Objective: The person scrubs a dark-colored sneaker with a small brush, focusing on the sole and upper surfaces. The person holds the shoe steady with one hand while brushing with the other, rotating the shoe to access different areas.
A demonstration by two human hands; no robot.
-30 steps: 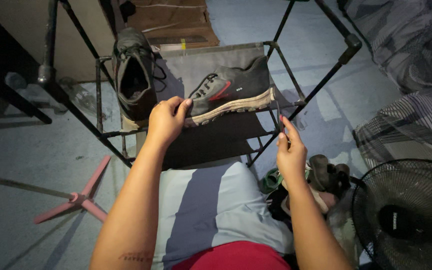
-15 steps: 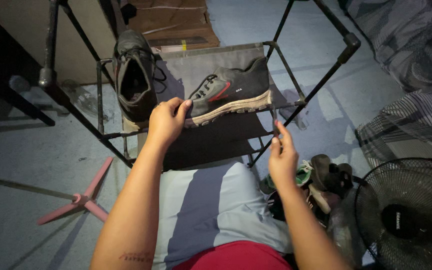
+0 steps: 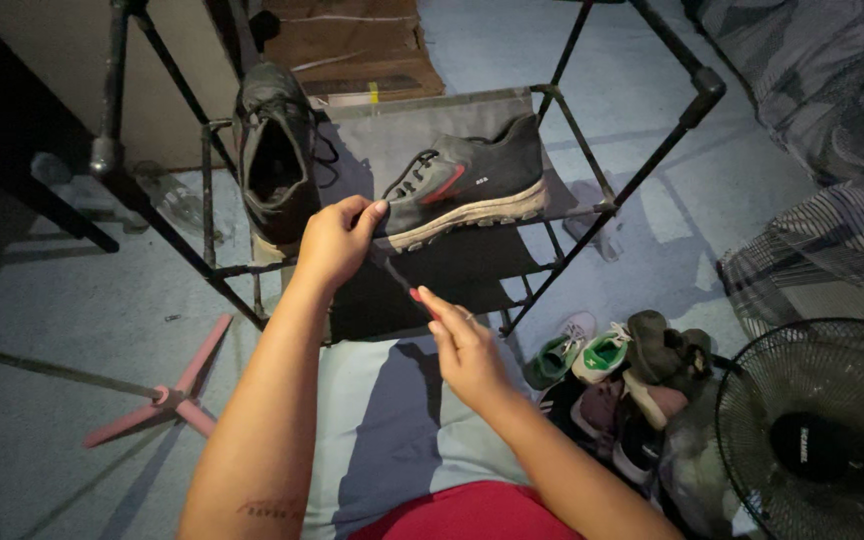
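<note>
A dark grey sports shoe [image 3: 472, 190] with a red stripe and pale sole lies on its side on the grey fabric shelf [image 3: 392, 135] of a black metal-tube rack. My left hand [image 3: 337, 240] grips the shoe's toe end together with the shelf's front edge. My right hand [image 3: 462, 345] hovers below the shelf's front, fingers loosely apart, holding nothing. A second dark shoe [image 3: 274, 150] stands on the shelf's left side, opening toward me.
A pile of shoes [image 3: 617, 375], some with green trim, lies on the floor to the right. A black fan [image 3: 817, 430] stands at the lower right. A pink stand foot [image 3: 167, 390] lies at left. Striped bedding [image 3: 832, 260] is at right, cardboard [image 3: 347, 40] behind the rack.
My right hand has left the rack's right front post and moved left and down toward the middle, in front of the shelf. The left hand has stayed on the shoe's toe.
</note>
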